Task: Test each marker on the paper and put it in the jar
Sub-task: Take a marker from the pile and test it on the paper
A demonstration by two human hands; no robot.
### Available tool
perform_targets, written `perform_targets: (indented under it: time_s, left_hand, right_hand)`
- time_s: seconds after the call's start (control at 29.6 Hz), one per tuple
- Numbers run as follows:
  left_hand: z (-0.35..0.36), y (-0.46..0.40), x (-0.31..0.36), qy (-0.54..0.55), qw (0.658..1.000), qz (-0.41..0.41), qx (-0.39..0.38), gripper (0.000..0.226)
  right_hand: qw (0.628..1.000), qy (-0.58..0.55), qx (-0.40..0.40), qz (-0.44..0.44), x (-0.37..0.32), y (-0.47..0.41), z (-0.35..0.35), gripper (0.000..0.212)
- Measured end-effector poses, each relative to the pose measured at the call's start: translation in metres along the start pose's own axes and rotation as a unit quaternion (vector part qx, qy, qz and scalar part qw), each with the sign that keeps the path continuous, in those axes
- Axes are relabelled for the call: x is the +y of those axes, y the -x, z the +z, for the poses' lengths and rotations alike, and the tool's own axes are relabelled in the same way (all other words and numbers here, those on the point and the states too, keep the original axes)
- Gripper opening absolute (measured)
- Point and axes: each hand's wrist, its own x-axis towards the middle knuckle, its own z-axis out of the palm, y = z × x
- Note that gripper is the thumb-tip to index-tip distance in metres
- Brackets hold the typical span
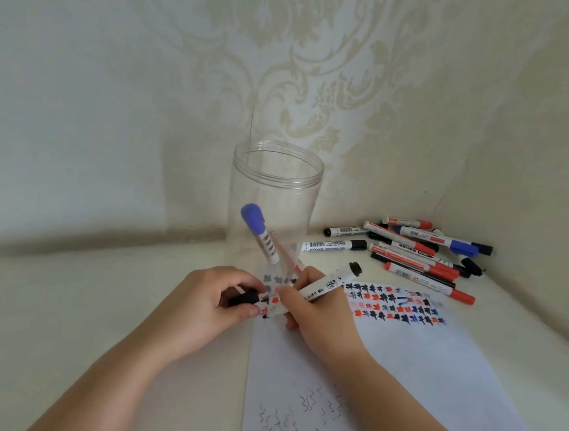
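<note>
while the right hand [316, 307] grips a black marker [325, 286] over the paper [418, 364], the left hand [220, 302] pinches its cap [243, 298]. two markers [262, 235] stand in the jar [274, 194]; a pile [420, 254] waits untested beside the wall.

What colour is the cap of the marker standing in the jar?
Blue cap, seen through the clear jar in the head view.

Left hand [231, 300], right hand [316, 307]: curled grips.
</note>
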Motion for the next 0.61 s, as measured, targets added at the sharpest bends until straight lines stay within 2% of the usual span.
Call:
perform_targets:
  time_s: [0.13, 0.34, 0.51, 0.61]
  left_hand:
    - [-0.0004, 0.0004, -0.0009, 0.004, 1.000, -0.006, -0.003, 0.028]
    - [0.0019, -0.0002, -0.0021, 0.013, 1.000, -0.017, -0.006, 0.023]
    - [0.0033, -0.0005, -0.0042, 0.002, 1.000, -0.014, 0.000, 0.033]
    - [0.0036, -0.0006, -0.0059, -0.014, 1.000, -0.014, 0.001, 0.029]
  right_hand:
    - [0.999, 0.054, -0.006, -0.008, 0.0048, -0.0012, 0.0052, 0.023]
    - [0.999, 0.049, -0.007, -0.018, 0.0041, 0.0001, 0.0031, 0.021]
    - [0.998, 0.058, -0.007, -0.022, 0.0064, -0.0004, 0.0026, 0.023]
    - [0.998, 0.059, -0.012, -0.023, 0.0053, 0.0006, 0.0019, 0.022]
